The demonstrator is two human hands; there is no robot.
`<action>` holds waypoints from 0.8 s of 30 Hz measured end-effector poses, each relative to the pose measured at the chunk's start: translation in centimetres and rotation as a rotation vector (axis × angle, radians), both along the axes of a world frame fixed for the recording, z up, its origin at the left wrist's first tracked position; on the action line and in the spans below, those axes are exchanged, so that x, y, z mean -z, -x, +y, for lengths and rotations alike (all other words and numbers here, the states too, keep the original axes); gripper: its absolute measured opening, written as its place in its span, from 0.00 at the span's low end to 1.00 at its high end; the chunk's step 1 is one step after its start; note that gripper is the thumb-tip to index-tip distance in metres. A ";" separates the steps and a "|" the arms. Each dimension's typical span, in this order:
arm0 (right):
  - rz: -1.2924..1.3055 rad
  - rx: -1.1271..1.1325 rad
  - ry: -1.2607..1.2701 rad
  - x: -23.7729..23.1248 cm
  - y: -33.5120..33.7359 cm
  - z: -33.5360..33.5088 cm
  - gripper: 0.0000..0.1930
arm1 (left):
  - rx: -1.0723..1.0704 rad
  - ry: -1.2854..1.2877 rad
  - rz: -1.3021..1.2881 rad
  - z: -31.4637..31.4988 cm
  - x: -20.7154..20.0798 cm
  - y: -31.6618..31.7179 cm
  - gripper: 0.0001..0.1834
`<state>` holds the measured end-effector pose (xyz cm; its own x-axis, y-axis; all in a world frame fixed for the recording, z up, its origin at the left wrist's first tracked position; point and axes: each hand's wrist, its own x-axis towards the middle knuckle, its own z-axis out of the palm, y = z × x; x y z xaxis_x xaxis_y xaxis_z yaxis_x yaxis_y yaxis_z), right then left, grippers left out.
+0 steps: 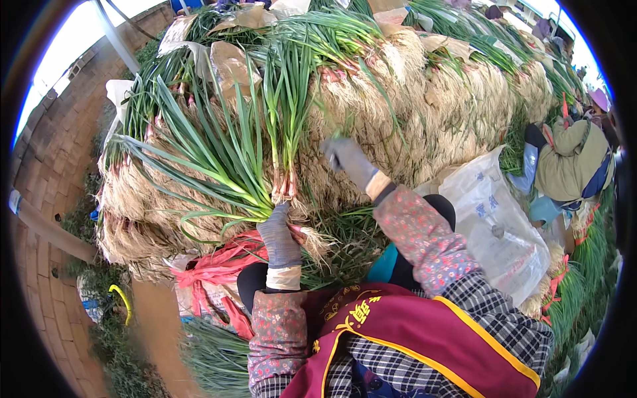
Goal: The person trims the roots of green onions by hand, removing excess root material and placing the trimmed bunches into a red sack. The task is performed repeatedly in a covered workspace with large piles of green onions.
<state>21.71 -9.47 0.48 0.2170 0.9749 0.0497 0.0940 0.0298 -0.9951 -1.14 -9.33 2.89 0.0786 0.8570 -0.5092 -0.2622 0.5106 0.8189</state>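
My left hand [280, 240], in a grey glove, is closed round the lower stalks of a bunch of green onions [229, 179]. Their long leaves fan up and to the left, and pale roots stick out to the right of my fist. Just beyond it, more green onions [286, 119] stand upright against the stack, their reddish bases close to my glove. My right hand [352, 162], also gloved, is raised in front of the root wall [444, 126]. Motion smears its fingers, and a blurred green streak shows above them; whether it holds anything is unclear.
The high stack of green onions runs across the far side, with brown sheets [233, 66] on top. Red plastic strips [215, 275] lie by my left forearm. To the right are a whitish plastic sheet [494, 225] and a crouching person [570, 162]. A pole [56, 232] crosses the left.
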 end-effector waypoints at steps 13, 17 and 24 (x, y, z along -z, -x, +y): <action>-0.479 -0.195 0.202 -10.4 3.0 5.7 0.15 | 0.001 -0.240 -0.096 -0.3 0.6 -0.3 0.09; 0.176 -0.115 0.185 -8.9 5.1 4.6 0.11 | -0.038 -0.049 -0.184 -0.7 -1.0 0.4 0.09; 0.431 -0.236 0.001 -3.6 -3.0 -0.2 0.11 | 0.045 0.101 -0.234 -0.4 -0.8 1.1 0.11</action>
